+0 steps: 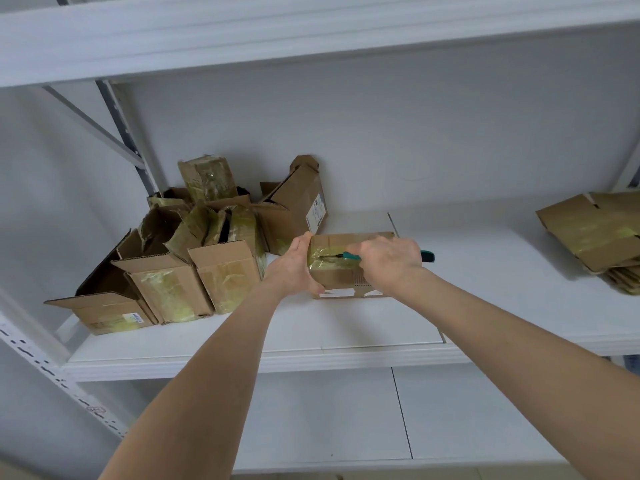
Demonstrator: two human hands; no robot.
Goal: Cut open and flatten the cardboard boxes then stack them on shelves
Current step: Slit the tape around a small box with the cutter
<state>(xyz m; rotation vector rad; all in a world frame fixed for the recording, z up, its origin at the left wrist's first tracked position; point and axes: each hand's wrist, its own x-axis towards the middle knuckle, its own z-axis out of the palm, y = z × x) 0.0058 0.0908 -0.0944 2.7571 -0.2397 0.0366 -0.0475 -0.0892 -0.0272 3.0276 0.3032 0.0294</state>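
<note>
While it sits on the white shelf [485,278], roughly at the middle of the board, the small cardboard box [341,271] is held from both sides. It is a plain brown carton, closed, with yellowish clear tape running across its top face and down the near side; a white printed label shows along its bottom front edge. The left hand [294,268] is wrapped around the box's left end, thumb low on the front and fingers curled over the top corner. The right hand [389,259] is closed around a cutter [349,256] with a teal handle, whose dark end sticks out past the hand on the right. The cutter's thin dark tip lies on the taped top, pointing left toward the left hand.

To the left on the same shelf stands a crowd of opened boxes [194,258], their flaps up or torn, most smeared with the same yellowish tape; some stand upright, one at the back leans against the wall. Far to the right, well apart from the held box, lies a low pile of flattened cardboard [595,233], also taped. Another white shelf [277,36] runs overhead.
</note>
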